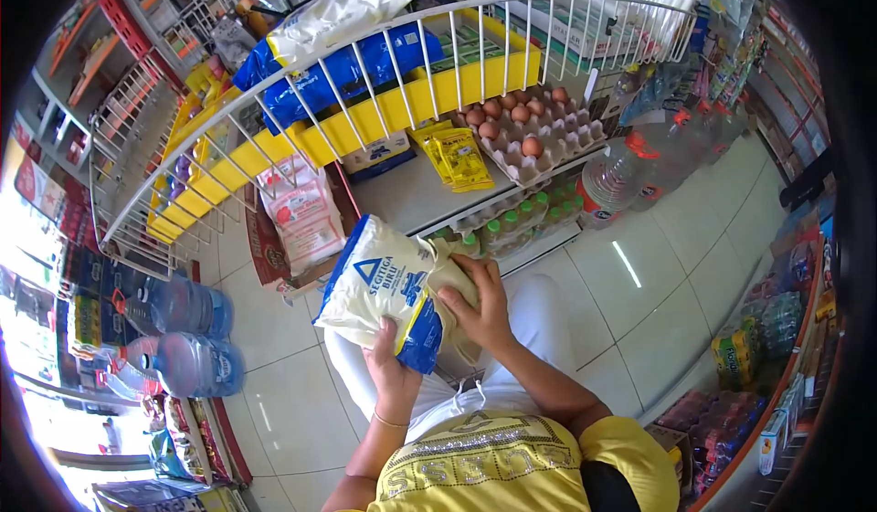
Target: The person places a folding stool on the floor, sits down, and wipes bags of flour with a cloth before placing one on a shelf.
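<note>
Head view: both hands hold a white-and-blue flour bag (pixel 388 288) in front of the body, above the lap. The left hand (pixel 391 358) grips its lower edge from beneath; the right hand (pixel 477 306) clutches its crumpled right end. Beyond it, a wire rack (pixel 301 101) holds more bags (pixel 343 42). An egg tray (pixel 539 133) sits on the shelf (pixel 402 192), and water jugs (pixel 187 338) stand on the floor.

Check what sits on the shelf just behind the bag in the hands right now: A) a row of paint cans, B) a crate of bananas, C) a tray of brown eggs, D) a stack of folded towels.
C: a grey tray of brown eggs sits on the shelf behind the white-and-blue flour bag, which the left hand and right hand both grip.
</note>
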Demonstrator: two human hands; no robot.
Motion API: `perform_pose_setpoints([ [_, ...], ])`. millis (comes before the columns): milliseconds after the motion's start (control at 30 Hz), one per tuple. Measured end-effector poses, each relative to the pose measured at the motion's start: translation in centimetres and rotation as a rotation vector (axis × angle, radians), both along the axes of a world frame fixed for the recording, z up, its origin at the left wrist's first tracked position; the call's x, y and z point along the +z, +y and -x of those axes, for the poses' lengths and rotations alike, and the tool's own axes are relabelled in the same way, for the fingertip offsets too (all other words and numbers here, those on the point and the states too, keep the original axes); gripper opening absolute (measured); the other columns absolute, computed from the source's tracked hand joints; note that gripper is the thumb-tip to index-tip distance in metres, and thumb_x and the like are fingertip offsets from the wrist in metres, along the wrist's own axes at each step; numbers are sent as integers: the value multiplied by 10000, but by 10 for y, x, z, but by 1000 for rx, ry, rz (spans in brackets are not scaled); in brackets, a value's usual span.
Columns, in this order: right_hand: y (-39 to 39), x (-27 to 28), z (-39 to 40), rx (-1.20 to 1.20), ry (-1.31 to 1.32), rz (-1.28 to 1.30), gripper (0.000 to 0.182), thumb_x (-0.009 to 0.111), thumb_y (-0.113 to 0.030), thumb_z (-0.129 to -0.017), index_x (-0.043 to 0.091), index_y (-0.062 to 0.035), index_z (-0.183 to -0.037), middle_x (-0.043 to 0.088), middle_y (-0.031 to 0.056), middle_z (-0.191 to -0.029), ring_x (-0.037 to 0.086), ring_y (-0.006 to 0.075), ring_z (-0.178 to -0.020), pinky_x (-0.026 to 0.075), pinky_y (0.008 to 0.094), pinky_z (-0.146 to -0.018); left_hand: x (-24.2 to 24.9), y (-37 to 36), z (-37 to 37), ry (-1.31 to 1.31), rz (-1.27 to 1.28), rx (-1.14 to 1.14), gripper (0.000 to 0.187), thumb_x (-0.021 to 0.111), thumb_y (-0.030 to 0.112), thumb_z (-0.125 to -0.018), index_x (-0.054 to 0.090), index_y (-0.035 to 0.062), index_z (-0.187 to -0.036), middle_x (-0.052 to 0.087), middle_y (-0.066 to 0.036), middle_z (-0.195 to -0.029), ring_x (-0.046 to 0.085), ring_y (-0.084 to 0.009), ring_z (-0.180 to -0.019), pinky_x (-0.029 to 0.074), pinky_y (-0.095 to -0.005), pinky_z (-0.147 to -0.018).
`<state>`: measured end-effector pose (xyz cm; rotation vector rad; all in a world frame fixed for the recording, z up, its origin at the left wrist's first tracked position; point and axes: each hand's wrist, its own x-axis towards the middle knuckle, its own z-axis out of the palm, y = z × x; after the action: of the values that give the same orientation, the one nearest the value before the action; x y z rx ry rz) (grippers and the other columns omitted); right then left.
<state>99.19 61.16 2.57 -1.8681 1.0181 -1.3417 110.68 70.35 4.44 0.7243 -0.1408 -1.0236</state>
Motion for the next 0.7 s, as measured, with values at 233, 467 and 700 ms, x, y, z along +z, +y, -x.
perform_pose_setpoints([
  [233,24,-1,-10,88,-86,-96,321,636,-165,-832,543,9,-1085,564,174,-896,588,331,-792,466,367,-688,-8,-3,-2,-119,24,151,397,541,160,-908,417,1,-1249,583,-130,-1124,610,-249,-986,530,-385,-840],
  [467,62,6,2,560,-94,-213,249,616,-78,-811,579,15,-1038,555,96,-796,543,191,-699,424,295,-643,-2,-2,-20,-44,61,152,391,500,216,-933,425,2,-1251,583,-132,-1138,609,-241,-976,503,-384,-866],
  [700,35,31,-3,316,-156,149,287,678,-91,-729,615,-21,-1000,561,101,-828,557,212,-681,445,313,-591,-3,5,-22,-99,118,104,399,500,212,-932,423,-7,-1257,575,-135,-1147,598,-252,-997,491,-390,-886],
])
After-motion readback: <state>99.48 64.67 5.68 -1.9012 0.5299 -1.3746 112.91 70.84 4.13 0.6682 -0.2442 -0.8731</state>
